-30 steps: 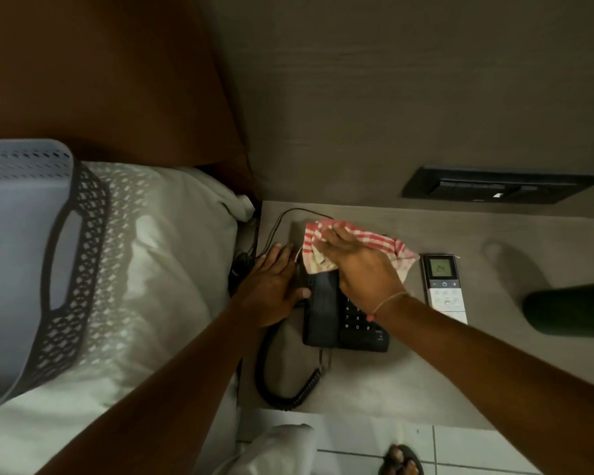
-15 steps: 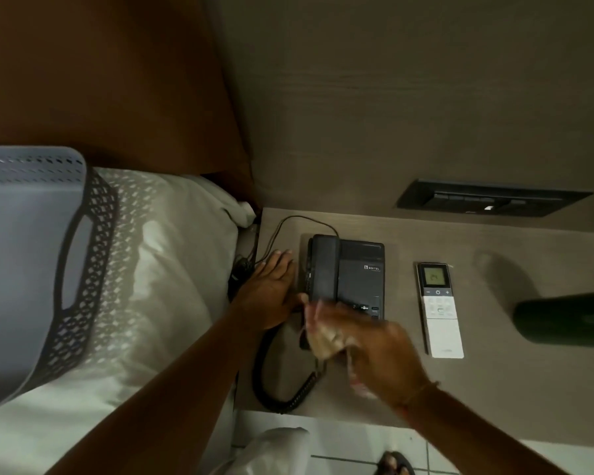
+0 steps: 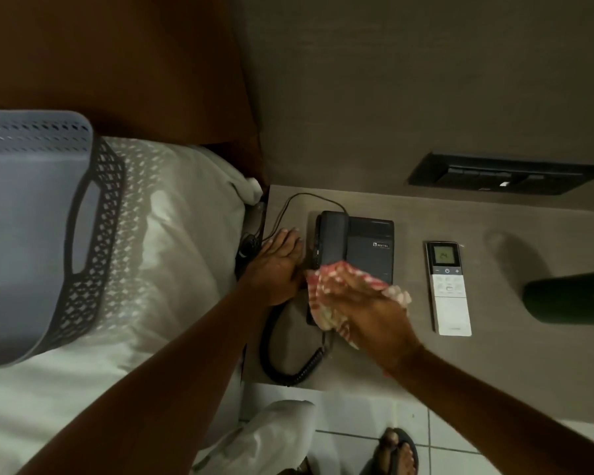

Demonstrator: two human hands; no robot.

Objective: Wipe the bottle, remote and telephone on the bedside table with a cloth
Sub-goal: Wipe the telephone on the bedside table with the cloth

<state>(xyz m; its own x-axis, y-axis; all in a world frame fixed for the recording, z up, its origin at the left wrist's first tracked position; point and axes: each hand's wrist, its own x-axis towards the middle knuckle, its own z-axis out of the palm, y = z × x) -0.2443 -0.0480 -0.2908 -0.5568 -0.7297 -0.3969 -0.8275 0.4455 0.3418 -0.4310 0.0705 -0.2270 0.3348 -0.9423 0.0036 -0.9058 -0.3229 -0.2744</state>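
Right now your right hand point(image 3: 371, 313) lies palm down over the red-and-white checked cloth point(image 3: 326, 296), fingers flattened and pressing it onto the near part of the black telephone point(image 3: 364, 248); the cloth bunches out from under your fingers on both sides and hides the keypad, and the hand looks somewhat blurred. Your left hand point(image 3: 275, 269) lies open and flat on the bedside table point(image 3: 494, 354), fingers together, pressed against the left side of the telephone beside the handset point(image 3: 333, 238), which sits in its cradle along the phone's left edge. You hold nothing in that hand. The coiled cord point(image 3: 288, 365) loops from the phone's near end toward the front edge of the table, and a thin wire point(image 3: 288, 207) runs off the far left corner. The white remote point(image 3: 448, 289) lies flat to the right of the telephone, apart from it, with its small lit screen at the far end. Further right, the dark green bottle point(image 3: 570, 299) shows only in part at the frame's edge, well apart from the remote; whether it stands or lies you cannot tell from this angle. On the wall panel above the table sits a dark switch plate point(image 3: 504, 173). To your left, a grey perforated basket point(image 3: 31, 234) rests on the white bed point(image 3: 168, 252). Below the table's front edge you can see tiled floor point(image 3: 357, 423) and a foot in a sandal point(image 3: 396, 454).
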